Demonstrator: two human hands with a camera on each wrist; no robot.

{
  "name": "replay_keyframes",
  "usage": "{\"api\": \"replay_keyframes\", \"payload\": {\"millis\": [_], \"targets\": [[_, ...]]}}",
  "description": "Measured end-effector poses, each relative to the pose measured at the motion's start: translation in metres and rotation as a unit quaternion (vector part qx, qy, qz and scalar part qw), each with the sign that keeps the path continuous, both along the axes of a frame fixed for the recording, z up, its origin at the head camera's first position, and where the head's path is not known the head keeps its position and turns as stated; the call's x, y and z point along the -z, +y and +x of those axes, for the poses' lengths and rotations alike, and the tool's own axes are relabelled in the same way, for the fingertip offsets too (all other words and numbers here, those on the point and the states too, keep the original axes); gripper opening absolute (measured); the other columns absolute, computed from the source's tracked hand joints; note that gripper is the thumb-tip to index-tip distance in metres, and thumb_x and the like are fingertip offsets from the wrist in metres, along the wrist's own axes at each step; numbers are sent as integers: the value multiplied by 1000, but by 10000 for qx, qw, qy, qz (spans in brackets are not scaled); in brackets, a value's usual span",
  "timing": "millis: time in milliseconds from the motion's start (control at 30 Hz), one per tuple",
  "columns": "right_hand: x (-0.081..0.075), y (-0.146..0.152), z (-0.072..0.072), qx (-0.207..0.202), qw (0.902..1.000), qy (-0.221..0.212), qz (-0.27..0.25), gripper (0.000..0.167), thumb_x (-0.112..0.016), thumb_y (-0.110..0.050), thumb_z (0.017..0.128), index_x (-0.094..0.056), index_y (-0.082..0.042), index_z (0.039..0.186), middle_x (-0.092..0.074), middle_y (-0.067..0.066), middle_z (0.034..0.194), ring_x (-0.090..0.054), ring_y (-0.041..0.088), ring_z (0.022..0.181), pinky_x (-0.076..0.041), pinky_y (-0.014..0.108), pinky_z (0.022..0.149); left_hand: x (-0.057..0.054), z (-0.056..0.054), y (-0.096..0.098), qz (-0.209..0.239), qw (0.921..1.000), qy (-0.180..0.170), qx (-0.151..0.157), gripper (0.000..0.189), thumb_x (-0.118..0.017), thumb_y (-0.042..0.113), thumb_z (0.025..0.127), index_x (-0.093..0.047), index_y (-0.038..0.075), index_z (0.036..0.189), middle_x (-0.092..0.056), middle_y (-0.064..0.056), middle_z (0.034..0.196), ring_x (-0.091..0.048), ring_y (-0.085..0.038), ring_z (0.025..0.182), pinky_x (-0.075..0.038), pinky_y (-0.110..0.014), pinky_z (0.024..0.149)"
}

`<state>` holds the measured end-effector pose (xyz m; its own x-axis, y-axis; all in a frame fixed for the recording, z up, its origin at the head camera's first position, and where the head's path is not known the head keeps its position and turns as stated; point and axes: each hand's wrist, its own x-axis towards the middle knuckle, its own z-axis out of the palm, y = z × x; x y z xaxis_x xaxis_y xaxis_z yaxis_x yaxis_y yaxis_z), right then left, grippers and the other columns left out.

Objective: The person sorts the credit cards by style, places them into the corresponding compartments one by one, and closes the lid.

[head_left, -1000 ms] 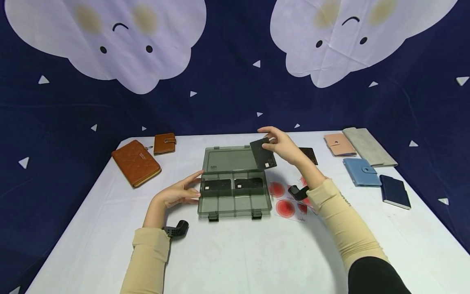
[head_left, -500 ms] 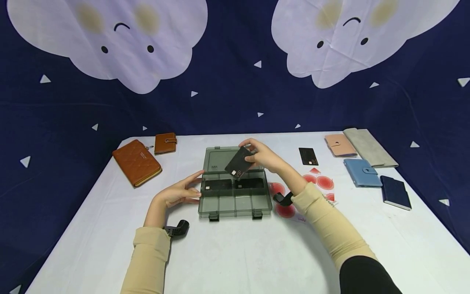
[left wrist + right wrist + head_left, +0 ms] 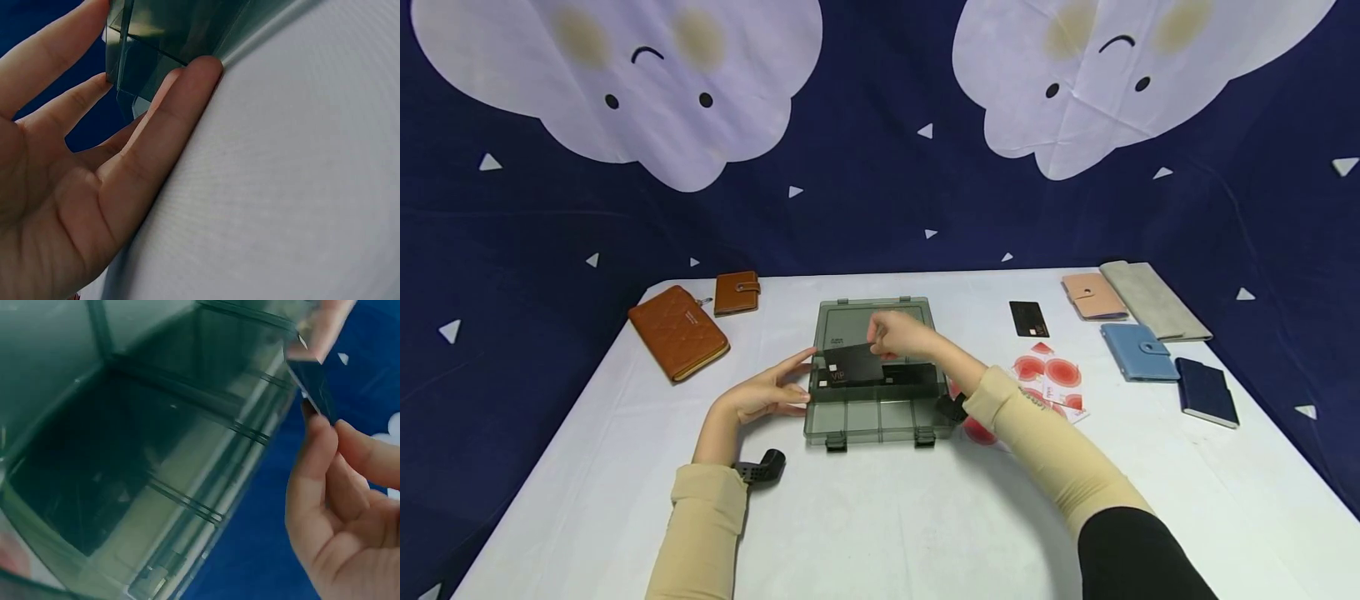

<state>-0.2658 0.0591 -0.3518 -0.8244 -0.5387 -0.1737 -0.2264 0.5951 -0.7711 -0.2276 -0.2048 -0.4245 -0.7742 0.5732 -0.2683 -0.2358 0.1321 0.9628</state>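
Observation:
A translucent grey-green compartment box [image 3: 880,423] lies on the table with its lid laid back. My right hand [image 3: 904,333] pinches a black VIP card [image 3: 853,365] by one edge, over the box's left back compartment. In the right wrist view the card [image 3: 315,390] shows nearly edge-on at the fingertips of my right hand [image 3: 344,494]. Another black card [image 3: 912,379] lies in the compartment to the right. The left hand [image 3: 767,393] touches the box's left side with spread fingers; in the left wrist view, its fingertips [image 3: 203,69] rest against the clear wall.
Right of the box lie red-patterned cards [image 3: 1063,372] and one more black card [image 3: 1028,319]. Farther right are a pink wallet [image 3: 1094,296], a grey pouch [image 3: 1156,302], a blue wallet [image 3: 1139,352] and a navy notebook [image 3: 1207,392]. Brown wallets [image 3: 679,332] are at the left.
My right hand has carried the black VIP card leftward and down, from the box's right back corner to over its left back compartment. The left hand has stayed on the box's side.

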Motion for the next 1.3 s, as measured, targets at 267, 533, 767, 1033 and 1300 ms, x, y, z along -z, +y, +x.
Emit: {"api": "replay_keyframes", "payload": {"millis": [267,533,767,1033,1300], "targets": [[7,-10,6,-480,9952,-99,845,11,-45,1,94,-54,-2,100,-58,16,95,-60,21,68,-54,31,64,0,0,-1,10,10000,11,36,88,-61,0,85,-5,20,150,2,-21,151,-57,-12,85,-44,-48,93],[6,-10,8,-739,9883,-300,1303,20,-36,-2,97,-50,-7,111,-57,12,89,-57,25,74,-47,29,58,0,0,-2,28,9999,57,88,88,-61,1,85,-4,19,150,2,-22,151,-57,-12,86,-44,-48,94],[3,-9,8,-826,9863,-502,1340,29,-36,0,96,-48,-5,121,-58,15,97,-57,28,78,-41,30,56,0,0,-2,22,9999,56,93,87,-61,1,86,-4,19,150,2,-22,151,-57,-12,85,-43,-49,95],[-2,3,5,-925,9880,-472,1144,37,-45,-5,95,-48,-6,131,-58,15,113,-57,28,88,-46,36,66,-1,1,-1,6,10000,25,31,87,-60,0,86,-5,20,150,3,-22,151,-57,-12,85,-44,-49,94],[-13,52,-12,-9,9996,-22,278,33,-46,-9,94,-51,1,126,-60,21,106,-55,32,86,-45,38,67,0,0,-2,6,10000,41,23,87,-59,-2,86,-5,19,150,3,-22,151,-57,-11,84,-45,-47,93]]}}
